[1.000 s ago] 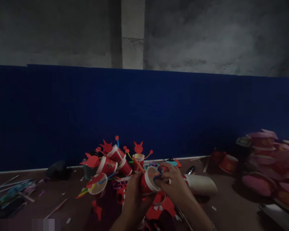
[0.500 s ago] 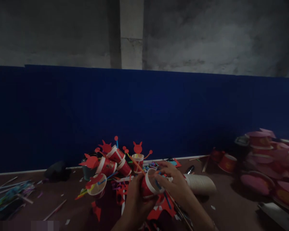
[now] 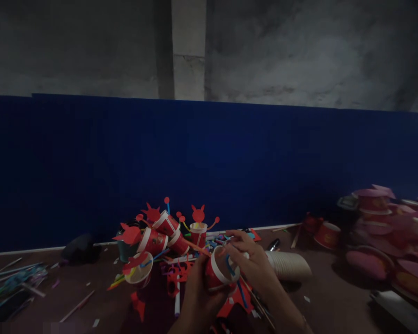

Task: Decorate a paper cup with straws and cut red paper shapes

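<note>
My left hand (image 3: 198, 290) wraps round a red paper cup (image 3: 214, 273) with a white rim, its mouth tilted toward my right. An orange straw (image 3: 195, 247) sticks out from the cup's left side. On the other side a blue straw (image 3: 243, 292) crosses the rim and hangs down. My right hand (image 3: 245, 255) has its fingers closed at the cup's mouth; what they pinch is too small to make out. Just beyond stands a finished cup figure (image 3: 198, 234) with a red cat-eared paper head and straw arms ending in red discs.
Several similar cup figures (image 3: 155, 239) lie heaped to the left. A stack of white paper cups (image 3: 289, 266) lies right of my hands, near a black marker (image 3: 274, 244). Red paper scraps (image 3: 235, 301) and loose straws (image 3: 17, 276) litter the table. Red and pink cups (image 3: 379, 232) pile at far right.
The orange straw has swung down from a steep slant to nearly level. My right fingers have risen slightly at the cup's mouth. My left hand keeps its hold.
</note>
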A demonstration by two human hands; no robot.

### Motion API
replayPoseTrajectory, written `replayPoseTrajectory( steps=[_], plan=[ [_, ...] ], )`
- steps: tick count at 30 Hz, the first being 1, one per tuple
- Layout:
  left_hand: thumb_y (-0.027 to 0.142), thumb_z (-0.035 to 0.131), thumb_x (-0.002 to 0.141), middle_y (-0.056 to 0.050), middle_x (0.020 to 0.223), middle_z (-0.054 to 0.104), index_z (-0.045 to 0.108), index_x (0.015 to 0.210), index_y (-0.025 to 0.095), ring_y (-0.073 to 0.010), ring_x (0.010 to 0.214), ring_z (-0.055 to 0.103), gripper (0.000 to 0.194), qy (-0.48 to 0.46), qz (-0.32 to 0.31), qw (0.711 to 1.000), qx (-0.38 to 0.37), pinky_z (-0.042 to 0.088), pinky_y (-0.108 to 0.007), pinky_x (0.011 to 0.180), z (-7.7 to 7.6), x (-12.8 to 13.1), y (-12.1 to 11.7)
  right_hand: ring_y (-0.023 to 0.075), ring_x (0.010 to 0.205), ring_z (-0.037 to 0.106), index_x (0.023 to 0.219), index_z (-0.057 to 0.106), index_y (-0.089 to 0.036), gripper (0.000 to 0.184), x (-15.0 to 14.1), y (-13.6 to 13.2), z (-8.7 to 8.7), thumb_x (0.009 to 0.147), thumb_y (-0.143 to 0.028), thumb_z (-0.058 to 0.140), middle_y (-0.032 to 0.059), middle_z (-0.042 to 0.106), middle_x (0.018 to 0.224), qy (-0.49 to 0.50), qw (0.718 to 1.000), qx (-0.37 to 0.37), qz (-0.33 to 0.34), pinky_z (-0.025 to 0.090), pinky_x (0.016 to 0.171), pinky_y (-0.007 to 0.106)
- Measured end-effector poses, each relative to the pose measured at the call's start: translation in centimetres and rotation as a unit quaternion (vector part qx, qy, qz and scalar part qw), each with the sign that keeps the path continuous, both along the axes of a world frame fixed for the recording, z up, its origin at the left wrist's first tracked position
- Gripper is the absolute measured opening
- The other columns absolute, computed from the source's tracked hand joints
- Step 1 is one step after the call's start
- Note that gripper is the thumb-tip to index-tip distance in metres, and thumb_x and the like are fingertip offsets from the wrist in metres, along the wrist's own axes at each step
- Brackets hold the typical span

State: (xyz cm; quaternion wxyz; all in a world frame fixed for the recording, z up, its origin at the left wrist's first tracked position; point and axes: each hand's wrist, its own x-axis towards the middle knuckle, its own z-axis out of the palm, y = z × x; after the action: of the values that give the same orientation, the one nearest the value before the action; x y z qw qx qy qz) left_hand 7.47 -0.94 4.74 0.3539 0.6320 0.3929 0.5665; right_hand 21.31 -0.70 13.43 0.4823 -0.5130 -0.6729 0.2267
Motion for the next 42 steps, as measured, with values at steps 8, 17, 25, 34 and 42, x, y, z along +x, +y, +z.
replayPoseTrajectory(
  steps=[8,17,25,34,42],
  plan=[
    [0.029,0.067,0.063,-0.009,0.106,0.063,0.043,0.113,0.019,-0.0248,0.096,0.061,0.056,-0.114,-0.013,0.991,-0.065,0.053,-0.035,0.079,-0.3,1.1,-0.6,0.0247,0.105,0.054,0.063,0.071,-0.019,0.032,-0.3,0.0,-0.5,0.082,-0.035,0.052,0.0094,0.06,0.113,0.051,0.999,0.014,0.001,0.041,0.089,0.038],
    [0.032,0.068,0.064,-0.01,0.109,0.063,0.044,0.119,0.017,-0.025,0.101,0.06,0.062,-0.197,0.05,0.972,-0.118,0.052,-0.032,0.082,-1.2,1.6,-0.4,0.022,0.093,0.058,0.073,0.072,-0.02,0.029,-1.5,-0.7,-0.2,0.084,-0.03,0.048,0.0087,0.063,0.102,-0.002,0.998,0.059,-0.008,0.044,0.082,0.031],
    [0.027,0.072,0.057,-0.014,0.119,0.057,0.035,0.126,0.018,-0.0282,0.107,0.057,0.078,-0.233,-0.043,0.963,-0.127,0.053,-0.035,0.084,-1.9,1.9,-0.6,0.0203,0.086,0.061,0.063,0.07,-0.02,0.029,-0.7,0.0,-0.5,0.082,-0.032,0.052,0.0062,0.066,0.091,0.006,0.999,0.034,-0.014,0.046,0.075,0.026],
    [0.036,0.075,0.058,-0.016,0.126,0.051,0.036,0.126,0.017,-0.03,0.111,0.053,0.081,-0.263,-0.056,0.954,-0.13,0.05,-0.036,0.087,-2.6,2.3,-0.5,0.0211,0.087,0.061,0.067,0.069,-0.017,0.031,-0.3,0.4,-0.8,0.083,-0.035,0.05,0.008,0.066,0.088,0.003,1.0,0.024,0.019,0.046,0.078,0.029],
    [0.041,0.072,0.064,-0.013,0.125,0.055,0.042,0.127,0.021,-0.0299,0.119,0.047,0.072,-0.275,0.034,0.953,-0.125,0.038,-0.038,0.099,-0.9,0.9,-0.2,0.0212,0.094,0.059,0.103,0.057,-0.017,0.028,0.4,0.2,-1.0,0.08,-0.031,0.05,0.009,0.064,0.103,0.045,0.996,-0.075,0.022,0.047,0.081,0.034]
  ],
)
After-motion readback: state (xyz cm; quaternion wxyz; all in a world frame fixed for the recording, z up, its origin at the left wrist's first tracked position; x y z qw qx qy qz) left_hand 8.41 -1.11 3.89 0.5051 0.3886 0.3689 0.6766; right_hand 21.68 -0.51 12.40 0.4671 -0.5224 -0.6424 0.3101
